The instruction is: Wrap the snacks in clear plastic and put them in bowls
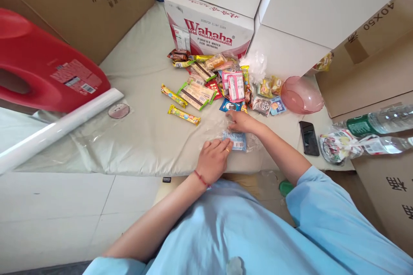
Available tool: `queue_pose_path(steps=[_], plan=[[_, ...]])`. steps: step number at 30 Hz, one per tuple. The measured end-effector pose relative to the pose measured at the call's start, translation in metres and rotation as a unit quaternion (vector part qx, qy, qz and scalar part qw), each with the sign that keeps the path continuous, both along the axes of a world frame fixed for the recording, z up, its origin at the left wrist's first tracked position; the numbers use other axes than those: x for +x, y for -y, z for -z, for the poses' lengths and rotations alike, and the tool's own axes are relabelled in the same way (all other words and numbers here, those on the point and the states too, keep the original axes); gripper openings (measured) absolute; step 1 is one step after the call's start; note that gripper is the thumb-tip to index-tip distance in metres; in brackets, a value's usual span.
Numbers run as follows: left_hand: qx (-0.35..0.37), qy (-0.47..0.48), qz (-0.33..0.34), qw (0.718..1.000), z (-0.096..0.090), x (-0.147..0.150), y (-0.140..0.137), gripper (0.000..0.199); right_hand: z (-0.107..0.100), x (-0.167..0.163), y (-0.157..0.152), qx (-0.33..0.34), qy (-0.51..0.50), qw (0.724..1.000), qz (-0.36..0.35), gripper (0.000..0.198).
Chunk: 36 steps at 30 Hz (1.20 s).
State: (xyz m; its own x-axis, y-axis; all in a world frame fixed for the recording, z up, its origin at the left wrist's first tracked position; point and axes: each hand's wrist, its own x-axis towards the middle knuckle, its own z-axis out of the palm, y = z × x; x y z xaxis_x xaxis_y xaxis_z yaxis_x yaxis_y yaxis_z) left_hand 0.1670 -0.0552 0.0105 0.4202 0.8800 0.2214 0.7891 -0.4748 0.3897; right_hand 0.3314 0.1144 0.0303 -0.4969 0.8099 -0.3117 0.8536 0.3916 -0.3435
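Note:
A small light-blue snack packet [236,141] lies on the padded cover near the front edge, with thin clear plastic film [211,128] around it. My left hand [213,160] rests flat, its fingertips on the packet's left edge and the film. Just beyond the packet, my right hand [239,121] has its fingers closed on the clear film. Past that hand sits a dark-blue snack packet [230,105]. Two yellow snack sticks [183,114] lie to the left of the hands.
A heap of wrapped snacks [206,75] lies before the Wahaha carton [209,30]. On the right are a pink bowl [301,95], a phone [309,138] and plastic bottles [387,119]. A red jug [41,64] and a white roll [64,125] occupy the left.

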Motion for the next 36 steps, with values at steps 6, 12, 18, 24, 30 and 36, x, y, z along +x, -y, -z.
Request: queue_pose_path(steps=[6, 12, 18, 24, 30, 36], plan=[[-0.037, 0.008, -0.069, 0.997, 0.017, 0.003, -0.018, 0.042, -0.028, 0.018, 0.003, 0.076, -0.066, 0.991, -0.085, 0.007], [-0.065, 0.063, -0.074, 0.993, 0.028, -0.008, -0.018, 0.042, -0.045, 0.023, 0.071, 0.047, 0.009, 0.989, -0.139, 0.02], [-0.034, 0.204, -0.259, 0.944, 0.036, -0.049, -0.028, 0.026, -0.017, 0.027, 0.12, 0.036, 0.051, 0.993, -0.104, 0.047], [-0.019, 0.246, -0.276, 0.929, 0.01, -0.048, -0.048, 0.045, -0.02, 0.017, 0.125, 0.051, 0.063, 0.993, -0.084, 0.042], [-0.063, 0.183, -0.243, 0.95, -0.01, -0.005, -0.084, 0.058, -0.025, 0.011, 0.126, 0.076, 0.063, 0.99, -0.105, 0.032], [-0.124, 0.031, -0.145, 0.981, 0.01, -0.019, -0.079, 0.034, -0.014, 0.019, 0.129, 0.037, -0.023, 0.998, -0.052, 0.026]])
